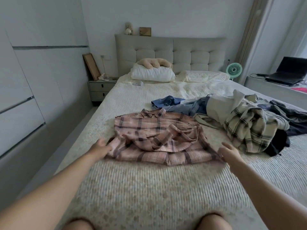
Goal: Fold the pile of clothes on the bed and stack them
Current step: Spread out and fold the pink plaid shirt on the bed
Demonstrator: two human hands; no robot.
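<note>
Two bare arms reach out over the bed point(149, 188). The left hand point(101, 147) is at the left edge of a pink checked shirt point(156, 135). Its fingers are a bit blurry, but they look straight and they touch the cloth at that edge. The right hand point(228, 152) is at the right edge of the same shirt. Its fingers are spread and loose, and they lie on or just over the cloth there; I cannot tell if they press on it. So the pink shirt lies right between the two hands, a little past them. It is bunched up and wrinkled in the middle, with its collar at the far end.

To the right of the shirt is the pile of clothes point(245, 120). A cream checked shirt point(249, 130) lies on top at the near side, just beside the right hand. Blue clothes point(182, 105) lie behind the pink shirt and touch it. Dark clothes point(287, 117) lie at the far right of the pile.

Farther up the bed is a white pillow point(152, 73) with a tan soft toy point(154, 63) on top. Behind it stands the gray headboard point(171, 53). A small nightstand point(101, 88) is to the left of the bed. A green fan point(233, 70) and a black laptop point(289, 70) are at the right.
</note>
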